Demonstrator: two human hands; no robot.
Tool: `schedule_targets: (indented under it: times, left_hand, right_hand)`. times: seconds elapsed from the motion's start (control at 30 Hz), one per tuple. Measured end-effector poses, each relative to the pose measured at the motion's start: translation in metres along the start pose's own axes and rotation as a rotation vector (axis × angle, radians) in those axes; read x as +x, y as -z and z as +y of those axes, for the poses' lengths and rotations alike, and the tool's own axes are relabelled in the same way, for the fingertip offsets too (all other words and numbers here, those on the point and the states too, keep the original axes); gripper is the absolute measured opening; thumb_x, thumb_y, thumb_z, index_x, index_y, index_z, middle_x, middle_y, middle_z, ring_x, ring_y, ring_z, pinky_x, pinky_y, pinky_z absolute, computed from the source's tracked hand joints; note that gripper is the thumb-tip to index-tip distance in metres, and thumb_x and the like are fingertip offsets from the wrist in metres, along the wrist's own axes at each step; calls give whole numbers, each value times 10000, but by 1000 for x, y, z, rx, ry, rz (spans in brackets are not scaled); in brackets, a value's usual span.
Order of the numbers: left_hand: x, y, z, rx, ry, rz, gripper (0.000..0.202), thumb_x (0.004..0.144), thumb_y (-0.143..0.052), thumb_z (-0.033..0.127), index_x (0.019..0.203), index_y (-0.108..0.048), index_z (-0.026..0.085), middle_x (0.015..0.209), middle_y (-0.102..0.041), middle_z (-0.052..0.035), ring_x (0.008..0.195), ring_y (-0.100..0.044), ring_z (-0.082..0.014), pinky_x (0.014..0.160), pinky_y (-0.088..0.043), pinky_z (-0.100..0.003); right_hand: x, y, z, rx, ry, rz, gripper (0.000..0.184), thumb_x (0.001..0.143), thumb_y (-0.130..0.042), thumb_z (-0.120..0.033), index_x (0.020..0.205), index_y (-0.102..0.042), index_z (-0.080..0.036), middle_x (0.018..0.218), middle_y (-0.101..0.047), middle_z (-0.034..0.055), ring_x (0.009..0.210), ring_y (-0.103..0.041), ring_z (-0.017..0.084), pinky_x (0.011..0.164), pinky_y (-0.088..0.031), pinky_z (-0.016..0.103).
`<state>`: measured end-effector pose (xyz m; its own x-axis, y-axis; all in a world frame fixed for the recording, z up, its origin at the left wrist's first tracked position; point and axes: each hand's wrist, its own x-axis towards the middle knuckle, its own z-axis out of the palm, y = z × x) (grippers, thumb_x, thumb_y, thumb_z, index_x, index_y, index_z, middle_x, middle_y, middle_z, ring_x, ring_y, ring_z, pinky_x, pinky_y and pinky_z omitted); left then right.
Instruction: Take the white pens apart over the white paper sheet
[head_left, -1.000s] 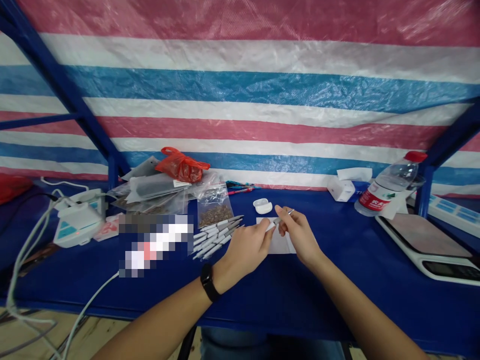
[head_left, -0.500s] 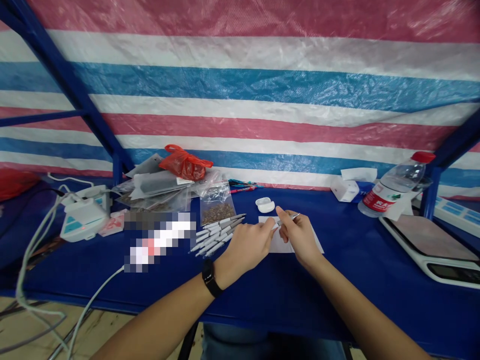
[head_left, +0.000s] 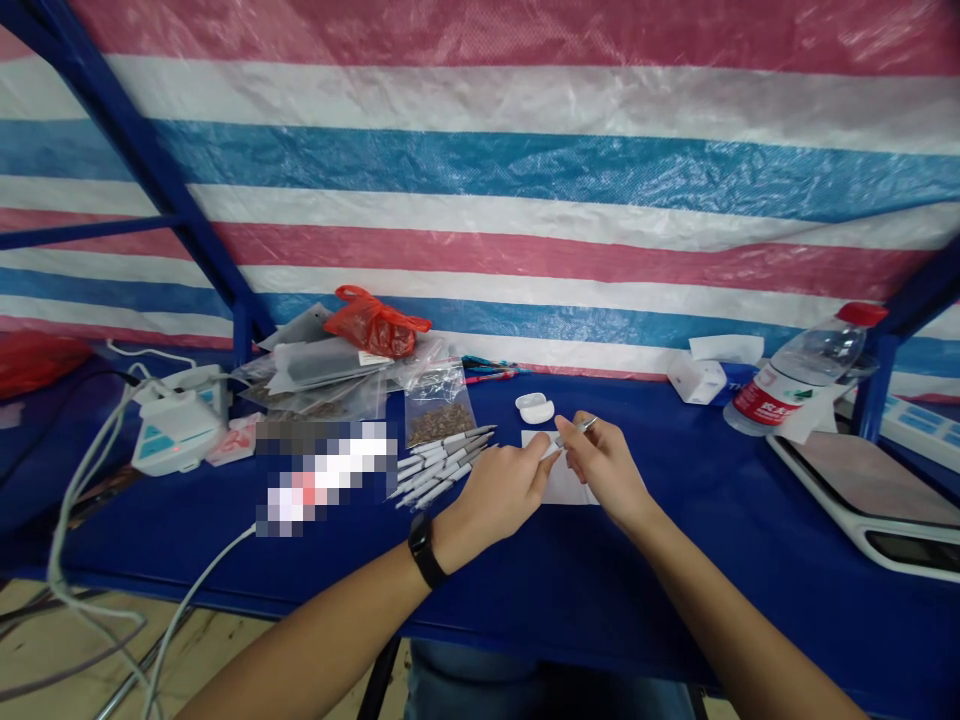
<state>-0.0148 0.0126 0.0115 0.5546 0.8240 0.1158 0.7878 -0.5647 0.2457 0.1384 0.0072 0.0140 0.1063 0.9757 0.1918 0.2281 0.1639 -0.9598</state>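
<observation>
We start at the right hand [head_left: 606,466]: thumb and forefinger are pinched on a slim pen [head_left: 579,429], whose silvery tip pokes up and to the right above the knuckles. The left hand [head_left: 499,490] comes in to meet it, fingertips closed on the pen's lower end, so both hands grip the same pen just above the table. A black watch [head_left: 422,548] sits on the left wrist.

Directly beneath the hands we see a white sheet of paper [head_left: 561,484] flat on the blue table [head_left: 675,570]. Just left of the left hand lies a heap of white pens [head_left: 442,460], all slanting the same way. Behind them stands a clear bag of brown bits [head_left: 441,408], and a small white case [head_left: 534,407] rests just beyond the paper.

Further out on the left we spot a red plastic bag [head_left: 375,325] on a stack of packets. Off to the right there's a tissue box [head_left: 701,376], a water bottle [head_left: 802,372] lying on its side, and a flat scale [head_left: 862,495] near the edge.
</observation>
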Motion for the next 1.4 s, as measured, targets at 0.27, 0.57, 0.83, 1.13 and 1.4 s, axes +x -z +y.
schedule_targets:
  times: [0.27, 0.57, 0.83, 1.13, 1.4]
  left_hand:
    - [-1, 8, -1, 138, 30, -36, 267, 1055, -353, 275, 1186, -571, 193, 807, -750, -90, 783, -745, -310, 658, -498, -335]
    - [-41, 38, -45, 255, 340, 8, 268, 1030, -404, 323, 1142, -623, 215, 770, -729, -60, 749, -727, -268, 593, -432, -269]
    - [-48, 36, -61, 314, 316, -28, 296, 1033, -416, 297, 1091, -691, 203, 968, -721, -88, 914, -704, -259, 720, -494, -302]
    - [-55, 33, -64, 162, 223, -87, 698, 949, -496, 639, 1498, -486, 209, 1361, -605, -170, 1264, -545, -386, 1018, -444, -534]
    - [-35, 41, -51, 208, 272, -226, 609, 858, -626, 483, 1352, -591, 128, 1286, -598, -195, 1250, -533, -402, 1021, -431, -532]
  right_hand:
    - [0, -5, 0, -1, -43, 72, 590, 725, -670, -769, 545, -510, -230, 510, -446, -34, 512, -447, 142, 531, -392, 294]
    - [9, 7, 13, -127, -2, 246, 499, 803, -591, -706, 670, -602, -225, 518, -413, -41, 526, -402, 155, 541, -330, 303]
    - [7, 3, 13, -210, 29, 171, 469, 794, -529, -670, 644, -553, -226, 523, -352, -64, 537, -363, 142, 548, -335, 289]
    - [6, 6, 7, -333, 110, 127, 429, 796, -474, -617, 588, -464, -242, 499, -355, -60, 506, -364, 138, 530, -285, 283]
    - [6, 6, 7, -355, 147, 104, 374, 832, -469, -547, 620, -464, -240, 498, -339, -69, 486, -356, 130, 515, -281, 263]
